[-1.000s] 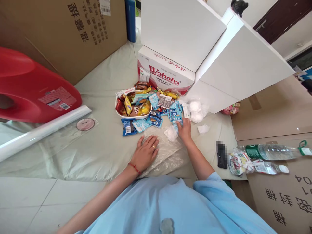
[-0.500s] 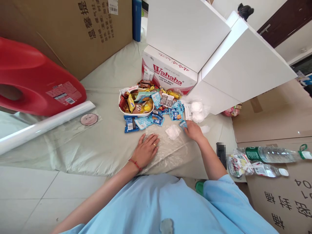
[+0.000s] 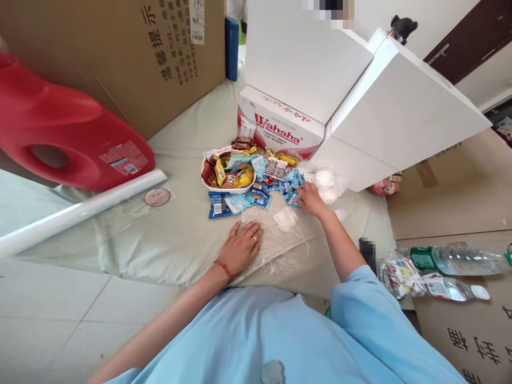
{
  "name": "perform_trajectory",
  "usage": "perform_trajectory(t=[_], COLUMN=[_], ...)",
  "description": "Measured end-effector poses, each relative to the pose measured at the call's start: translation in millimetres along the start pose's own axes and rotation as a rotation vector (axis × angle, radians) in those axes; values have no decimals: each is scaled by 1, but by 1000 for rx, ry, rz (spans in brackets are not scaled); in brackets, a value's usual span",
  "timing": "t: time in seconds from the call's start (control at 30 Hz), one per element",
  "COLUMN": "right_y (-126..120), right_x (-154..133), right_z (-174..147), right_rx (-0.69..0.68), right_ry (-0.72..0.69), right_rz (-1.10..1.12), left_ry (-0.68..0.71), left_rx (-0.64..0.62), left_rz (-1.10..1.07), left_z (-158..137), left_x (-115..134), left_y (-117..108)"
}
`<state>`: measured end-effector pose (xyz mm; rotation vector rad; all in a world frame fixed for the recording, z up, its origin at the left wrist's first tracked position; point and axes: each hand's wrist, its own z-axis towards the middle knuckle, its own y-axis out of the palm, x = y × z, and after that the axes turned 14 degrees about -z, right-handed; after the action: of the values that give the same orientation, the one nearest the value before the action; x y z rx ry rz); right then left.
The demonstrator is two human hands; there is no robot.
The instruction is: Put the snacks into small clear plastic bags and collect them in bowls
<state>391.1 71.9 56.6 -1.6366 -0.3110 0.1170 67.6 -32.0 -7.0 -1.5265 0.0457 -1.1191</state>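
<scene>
My left hand [image 3: 242, 246] lies flat with fingers spread on a clear plastic sheet [image 3: 280, 253] on the cloth-covered surface. My right hand [image 3: 311, 199] has its fingertips on a small blue snack packet [image 3: 293, 199] at the near right side of a heap of packets. Beside the heap, a white oval tray [image 3: 228, 189] holds several wrapped snacks. A dark blue packet [image 3: 218, 205] and a light blue packet [image 3: 237, 202] lie in front of the tray. A crumpled white bundle [image 3: 285, 218] rests between my hands.
Behind the snacks stand a Wahaha carton [image 3: 280, 120] and white panels [image 3: 300, 58]. White bagged bundles [image 3: 325, 184] lie right of the heap. A red jug [image 3: 80, 138], a plastic roll [image 3: 84, 208] and a round disc [image 3: 157, 197] are at left. Water bottles [image 3: 460, 260] lie at right.
My right hand has moved forward and left, bringing the blue packet against the heap. My left hand stays on the plastic sheet. The view has shifted slightly.
</scene>
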Motion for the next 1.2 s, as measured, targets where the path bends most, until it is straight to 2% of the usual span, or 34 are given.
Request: perform_trajectory(t=[0.1,0.17,0.27,0.33,0.4,0.5,0.57,0.63,0.7,0.77,0.8,0.83,0.87,0.97,1.03,1.1,1.2], right_y=[6,9,10,10,11,13,12,6,-5,-19,-26,-31,-34,-28,-14,4,25], right_x=[3,8,9,-2,-18,-34,-27,-7,14,21,17,6,-9,-66,-91,-97,-73], right_z=[-20,-32,-46,-53,-56,-54,-52,-54,-61,-72,-78,-84,-89,-96,-94,-92,-98], right_rx=[14,91,188,93,-75,-217,-176,-24,189,364,393,368,284,-130,-259,-175,98], right_ry=[106,227,399,389,287,178,247,435,642,726,698,628,522,180,135,289,608], right_rz=[104,244,672,950,1073,1049,1049,1024,898,799,822,895,997,1208,1219,1147,956], left_ry=[12,21,40,47,42,19,-9,-41,-71,-87,-89,-90,-89,-79,-65,-57,-57], left_rx=[-8,-6,-3,-2,0,5,10,15,20,20,17,12,7,-14,-40,-67,-64], left_rz=[-1,-3,-4,1,10,23,27,27,25,17,10,2,-5,-19,-15,-6,6], left_z=[-5,-11,-19,-21,-22,-22,-22,-23,-23,-21,-19,-17,-15,-10,-10,-13,-22], left_x=[-2,-3,-4,-5,-4,-1,2,5,7,9,9,10,9,4,-2,-9,-17], left_y=[1,1,0,-1,-2,-2,-3,-5,-6,-6,-6,-6,-6,-7,-10,-14,-19])
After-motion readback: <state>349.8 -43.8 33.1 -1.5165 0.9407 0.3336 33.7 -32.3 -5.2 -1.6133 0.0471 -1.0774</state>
